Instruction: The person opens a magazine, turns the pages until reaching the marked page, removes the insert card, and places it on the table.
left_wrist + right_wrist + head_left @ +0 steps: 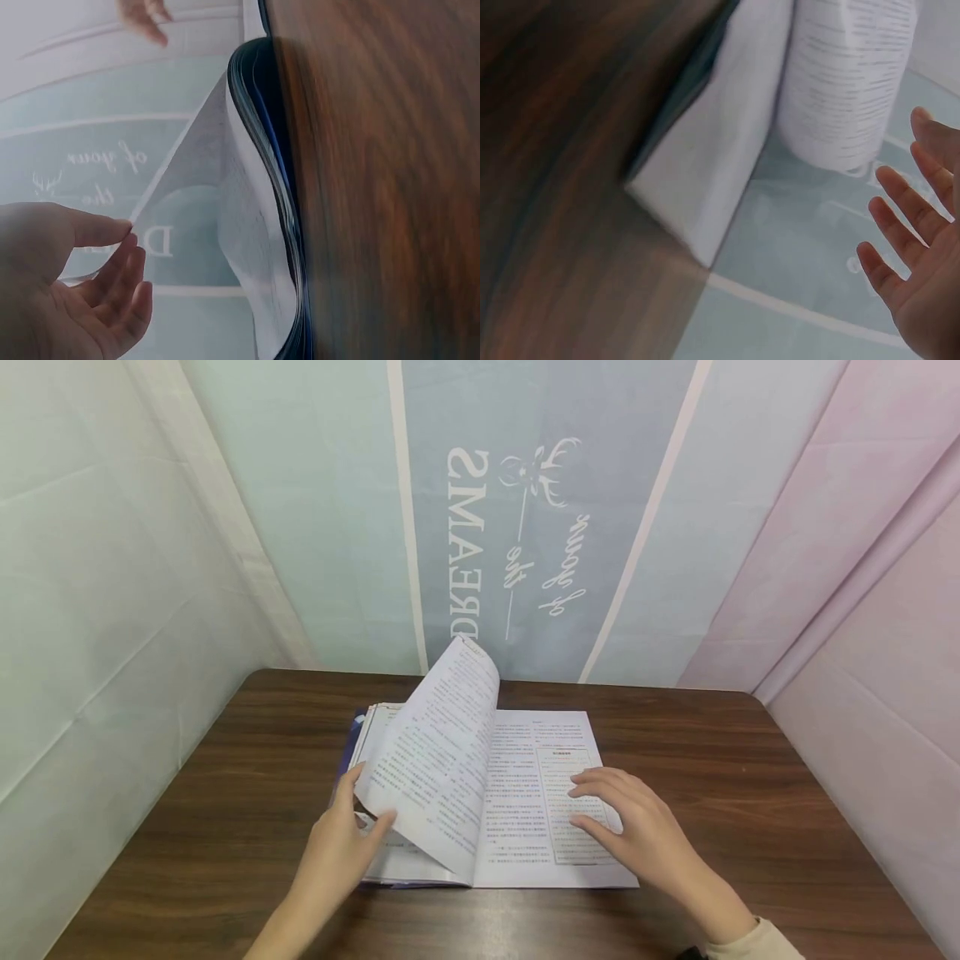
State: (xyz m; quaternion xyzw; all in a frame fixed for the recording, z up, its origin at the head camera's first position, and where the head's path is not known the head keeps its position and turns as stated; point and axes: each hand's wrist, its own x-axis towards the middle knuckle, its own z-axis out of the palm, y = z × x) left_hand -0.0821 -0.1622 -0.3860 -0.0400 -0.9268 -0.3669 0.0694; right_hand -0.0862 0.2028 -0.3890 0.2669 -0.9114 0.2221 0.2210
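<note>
An opened book [517,810] with printed pages lies on the table, its dark blue cover showing along the left edge. One page [442,752] stands raised and curved over the left half. At that page's lower left corner, my left hand [341,831] pinches the paper between thumb and fingers; the left wrist view shows the thumb and index fingertip meeting on the page edge [176,161]. Over the book's right page, near a boxed block of text, hovers my right hand [630,818], fingers spread and loosely bent. In the right wrist view that hand [922,247] holds nothing.
The dark wood-grain table [247,810] extends around the book on all sides. Behind it hangs a pale striped curtain [517,527] with mirrored lettering and a deer head. White cloth [97,568] closes off the left side and pinkish cloth [892,610] the right.
</note>
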